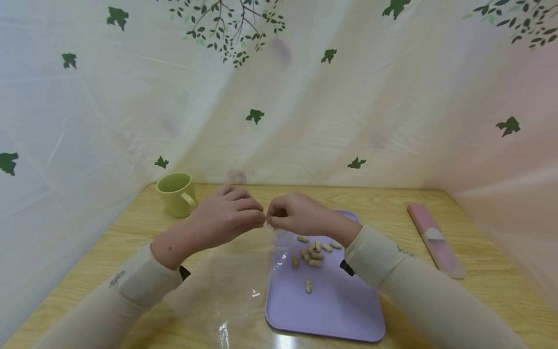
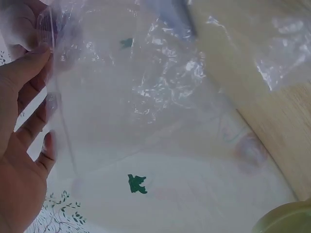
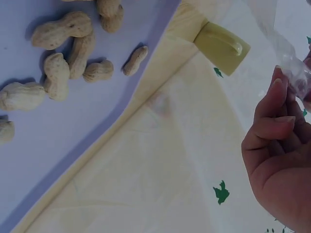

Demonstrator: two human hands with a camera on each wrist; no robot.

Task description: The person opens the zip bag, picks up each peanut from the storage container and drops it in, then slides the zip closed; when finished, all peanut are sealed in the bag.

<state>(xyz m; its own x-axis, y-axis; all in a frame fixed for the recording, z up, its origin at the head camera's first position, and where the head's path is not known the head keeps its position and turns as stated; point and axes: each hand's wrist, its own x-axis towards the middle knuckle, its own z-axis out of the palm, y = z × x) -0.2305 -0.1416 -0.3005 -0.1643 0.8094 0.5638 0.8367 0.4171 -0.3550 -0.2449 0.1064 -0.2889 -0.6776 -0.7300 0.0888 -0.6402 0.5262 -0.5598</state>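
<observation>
A clear plastic zip bag [image 2: 107, 111] hangs below both hands, its see-through body draped over the table's left part and the tray's left edge. My left hand [image 1: 222, 215] pinches the ridged top edge between thumb and fingers. Close beside it, my right hand [image 1: 301, 215] pinches the same edge with thumb and forefinger, its other fingers curled; the right wrist view shows the crumpled plastic [image 3: 296, 73] at those fingertips. Unshelled peanuts [image 1: 315, 262], several in a loose cluster, lie on the purple tray [image 1: 322, 310] under the right forearm. No peanut is visible inside the bag.
A green mug [image 1: 174, 198] stands at the back left, near the left hand, its handle facing right. On the right side of the wooden table [image 1: 392, 208] lies a long pink packet [image 1: 436, 240]. A patterned curtain [image 1: 296, 140] encloses the back and sides.
</observation>
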